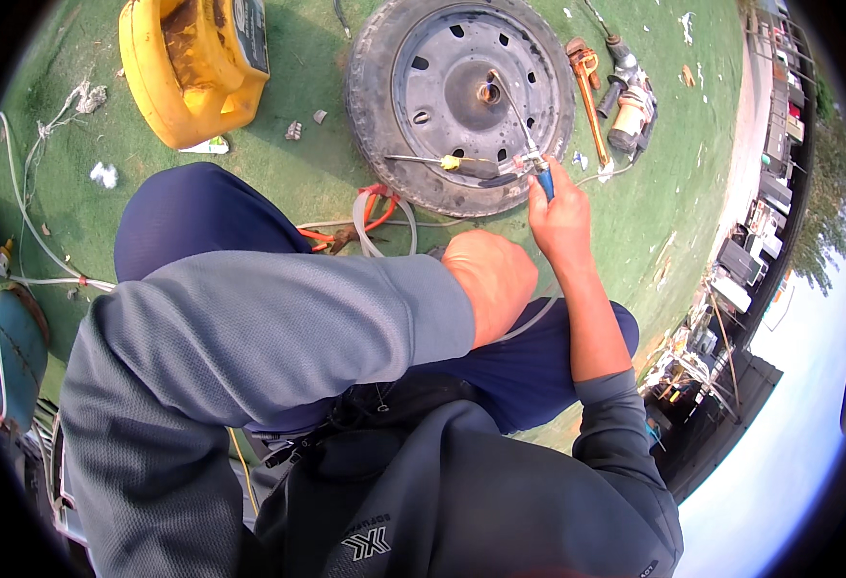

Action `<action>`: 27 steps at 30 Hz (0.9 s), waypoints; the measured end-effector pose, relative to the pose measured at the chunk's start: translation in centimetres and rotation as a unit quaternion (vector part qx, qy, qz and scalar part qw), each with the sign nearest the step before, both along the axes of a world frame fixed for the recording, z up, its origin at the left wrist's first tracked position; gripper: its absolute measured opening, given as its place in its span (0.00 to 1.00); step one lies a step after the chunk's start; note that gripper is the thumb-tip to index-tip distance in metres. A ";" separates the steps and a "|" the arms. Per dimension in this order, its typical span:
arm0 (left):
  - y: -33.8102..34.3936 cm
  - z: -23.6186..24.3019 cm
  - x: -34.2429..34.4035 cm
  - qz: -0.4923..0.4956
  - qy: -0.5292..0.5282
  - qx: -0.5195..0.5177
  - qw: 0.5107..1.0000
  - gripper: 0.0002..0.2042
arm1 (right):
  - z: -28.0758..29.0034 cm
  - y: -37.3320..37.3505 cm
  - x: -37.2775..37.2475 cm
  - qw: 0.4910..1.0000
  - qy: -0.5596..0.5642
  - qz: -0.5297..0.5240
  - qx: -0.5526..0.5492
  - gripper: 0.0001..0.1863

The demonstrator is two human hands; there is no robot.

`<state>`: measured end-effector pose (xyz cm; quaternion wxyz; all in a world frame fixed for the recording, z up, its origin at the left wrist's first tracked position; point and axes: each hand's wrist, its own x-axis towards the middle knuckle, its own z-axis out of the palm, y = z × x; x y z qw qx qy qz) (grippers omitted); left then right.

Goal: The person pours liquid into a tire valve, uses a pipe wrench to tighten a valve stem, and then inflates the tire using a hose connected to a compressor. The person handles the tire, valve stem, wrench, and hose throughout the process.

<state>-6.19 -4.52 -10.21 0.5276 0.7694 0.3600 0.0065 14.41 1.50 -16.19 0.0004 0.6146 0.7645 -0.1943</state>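
A car wheel [461, 96] with a worn tyre and a grey steel rim lies flat on the green mat in front of me. My right hand [559, 217] grips a blue-handled tool [545, 183] at the tyre's near edge. Its thin metal rod [511, 111] reaches up to the hub hole. A yellow-handled screwdriver [442, 161] lies across the rim beside it. My left arm comes across in a grey sleeve. Only a rounded bare part of my left hand [490, 284] shows near my knee, with the fingers hidden.
A yellow jerrycan [192, 67] stands at the upper left. An orange pipe wrench [586, 87] and a power tool [630, 101] lie right of the wheel. Orange and white hoses [375, 212] coil below the tyre. A blue gas cylinder [13, 352] sits at far left.
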 end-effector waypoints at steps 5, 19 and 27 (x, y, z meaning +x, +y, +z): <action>-0.1 0.0 -0.1 0.006 0.000 0.002 1.000 0.07 | 0.5 0.2 -0.6 1.000 0.003 -0.014 0.001 0.18; 0.1 0.1 -0.3 -0.002 -0.002 -0.005 1.000 0.07 | 0.3 0.1 -0.5 1.000 0.010 0.010 -0.001 0.19; 0.2 0.1 -0.2 -0.006 0.001 -0.011 1.000 0.08 | 0.3 0.0 -0.5 1.000 0.004 0.007 -0.005 0.19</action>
